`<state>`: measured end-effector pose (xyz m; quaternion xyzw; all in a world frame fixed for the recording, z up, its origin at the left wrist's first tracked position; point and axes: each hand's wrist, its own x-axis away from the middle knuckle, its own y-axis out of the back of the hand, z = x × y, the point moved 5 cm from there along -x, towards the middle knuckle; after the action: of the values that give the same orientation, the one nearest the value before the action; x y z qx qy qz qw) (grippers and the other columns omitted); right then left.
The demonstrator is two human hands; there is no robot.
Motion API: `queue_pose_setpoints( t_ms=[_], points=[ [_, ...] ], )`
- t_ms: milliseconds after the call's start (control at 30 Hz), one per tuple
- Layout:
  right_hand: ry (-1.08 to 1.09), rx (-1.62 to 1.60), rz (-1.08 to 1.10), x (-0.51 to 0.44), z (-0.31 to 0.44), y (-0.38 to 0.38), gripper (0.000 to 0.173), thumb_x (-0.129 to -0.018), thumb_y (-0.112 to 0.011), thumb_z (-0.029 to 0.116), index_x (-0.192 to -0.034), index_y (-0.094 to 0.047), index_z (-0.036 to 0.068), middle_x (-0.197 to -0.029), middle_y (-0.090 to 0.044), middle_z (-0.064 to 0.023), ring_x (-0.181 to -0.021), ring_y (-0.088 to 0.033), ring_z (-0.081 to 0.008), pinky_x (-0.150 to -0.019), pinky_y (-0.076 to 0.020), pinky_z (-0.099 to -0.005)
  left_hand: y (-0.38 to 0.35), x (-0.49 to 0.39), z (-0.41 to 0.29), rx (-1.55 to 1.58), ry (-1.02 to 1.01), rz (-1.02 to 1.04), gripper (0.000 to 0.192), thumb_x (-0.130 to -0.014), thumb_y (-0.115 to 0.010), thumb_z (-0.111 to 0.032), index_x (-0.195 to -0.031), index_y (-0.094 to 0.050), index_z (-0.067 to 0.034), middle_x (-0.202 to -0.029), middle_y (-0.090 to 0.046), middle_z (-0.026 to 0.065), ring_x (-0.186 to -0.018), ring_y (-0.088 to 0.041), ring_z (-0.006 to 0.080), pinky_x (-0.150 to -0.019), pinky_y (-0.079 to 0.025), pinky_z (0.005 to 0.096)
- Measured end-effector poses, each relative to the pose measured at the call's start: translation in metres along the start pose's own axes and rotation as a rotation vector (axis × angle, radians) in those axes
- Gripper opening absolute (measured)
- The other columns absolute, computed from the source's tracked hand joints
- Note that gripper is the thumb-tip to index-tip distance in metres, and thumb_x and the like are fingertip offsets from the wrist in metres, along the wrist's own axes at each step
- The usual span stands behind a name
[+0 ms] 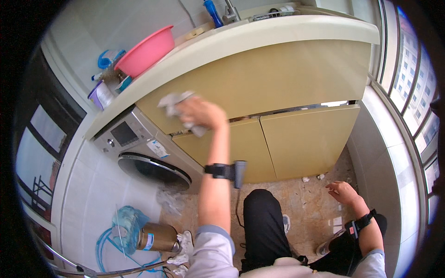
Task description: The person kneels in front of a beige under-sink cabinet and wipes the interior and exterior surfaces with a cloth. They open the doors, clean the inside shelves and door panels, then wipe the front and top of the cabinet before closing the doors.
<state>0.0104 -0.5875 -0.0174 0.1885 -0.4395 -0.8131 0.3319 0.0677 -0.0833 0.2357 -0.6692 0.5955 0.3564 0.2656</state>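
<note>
My left hand (203, 111) presses a crumpled whitish cloth (171, 103) against the left part of a beige cabinet front (264, 76), around the gap between the upper panel and the lower doors. The hand and cloth are slightly blurred, and the fingers are partly hidden by the cloth. Below the gap are two lower doors, the left door (240, 146) partly behind my forearm and the right door (309, 139) in full view. My right hand (344, 193) hangs beyond my right knee, above the floor, fingers loosely bent and holding nothing.
A washing machine (139, 139) stands left of the cabinet. On the countertop (278, 29) are a pink basin (147, 52) and a blue bottle (213, 14). A metal bin (158, 237) and a blue plastic bag (128, 226) sit lower left. Windows (410, 83) line the right.
</note>
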Motion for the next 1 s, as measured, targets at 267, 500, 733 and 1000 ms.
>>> queue_pose_setpoints(
  t_ms=[267,500,733,1000],
  points=[
    [-0.091,0.012,-0.002,-0.004,-0.009,0.010,0.027,-0.085,-0.065,0.010,-0.112,-0.067,0.005,-0.095,-0.070,-0.0179,-0.089,-0.068,-0.0336,-0.076,-0.0541,-0.0434,0.004,0.174,-0.257,0.292,-0.840,0.456,0.048,-0.091,-0.054,-0.019,-0.140,-0.053,-0.020,-0.153,-0.040,-0.0048,-0.143,-0.029,0.0345,-0.109,-0.027,0.0603],
    [-0.117,0.061,-0.018,0.003,-0.025,0.011,0.027,-0.086,-0.065,0.012,-0.112,-0.068,0.006,-0.094,-0.071,-0.0154,-0.089,-0.068,-0.0339,-0.077,-0.0542,-0.0437,0.004,0.073,-0.149,0.242,-0.955,0.526,0.050,-0.092,-0.056,-0.015,-0.141,-0.051,-0.020,-0.135,-0.056,0.0146,-0.123,-0.052,0.0369,-0.102,-0.043,0.0536],
    [-0.076,-0.002,0.002,0.014,-0.015,-0.002,0.027,-0.087,-0.067,0.015,-0.112,-0.067,0.007,-0.088,-0.071,-0.0143,-0.087,-0.068,-0.0338,-0.077,-0.0540,-0.0447,0.065,-0.084,0.080,-0.283,-0.299,0.149,0.049,-0.102,-0.039,-0.026,-0.140,-0.043,0.005,-0.149,-0.039,0.0253,-0.141,-0.031,0.0410,-0.114,-0.024,0.0521],
    [-0.093,0.137,0.004,0.024,-0.015,0.001,0.027,-0.088,-0.066,0.021,-0.112,-0.068,0.009,-0.094,-0.069,-0.0148,-0.090,-0.066,-0.0364,-0.077,-0.0531,-0.0465,0.017,-0.054,-0.031,-0.143,0.094,-0.192,0.044,-0.102,-0.033,-0.032,-0.120,-0.050,0.004,-0.141,-0.043,0.0255,-0.124,-0.040,0.0447,-0.101,-0.032,0.0587]
  ],
)
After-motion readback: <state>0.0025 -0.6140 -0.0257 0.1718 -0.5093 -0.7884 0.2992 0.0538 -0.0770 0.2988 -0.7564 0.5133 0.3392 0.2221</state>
